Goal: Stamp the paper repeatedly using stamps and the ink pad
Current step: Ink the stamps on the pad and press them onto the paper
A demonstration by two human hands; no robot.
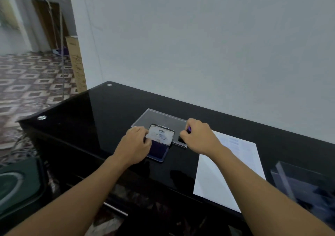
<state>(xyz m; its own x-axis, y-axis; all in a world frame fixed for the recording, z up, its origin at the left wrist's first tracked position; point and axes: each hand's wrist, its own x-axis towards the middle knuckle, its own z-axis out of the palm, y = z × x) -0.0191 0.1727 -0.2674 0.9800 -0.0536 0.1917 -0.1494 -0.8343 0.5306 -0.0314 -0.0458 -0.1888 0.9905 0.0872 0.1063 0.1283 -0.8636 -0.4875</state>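
Ink pad [159,153] mid-table, lid raised; left hand [135,145] grips its left edge. Right hand [197,136] pinches stamp [189,129] just right of it, over tray [159,116]. Stamp probably light, rigid: hold by handle. Paper [226,172] near right, thin, may slide.

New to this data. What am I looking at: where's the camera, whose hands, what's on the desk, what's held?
There is no machine here: a person works with two bare hands. The one picture comes from a wide-angle camera worn on the head, looking forward and down, so both forearms reach in from below. On the black glass table lie a clear tray, an ink pad with its lid raised, and white paper to the right. The left hand holds the ink pad at its lid. The right hand has its grip on a small purple-topped stamp at the tray's right end.
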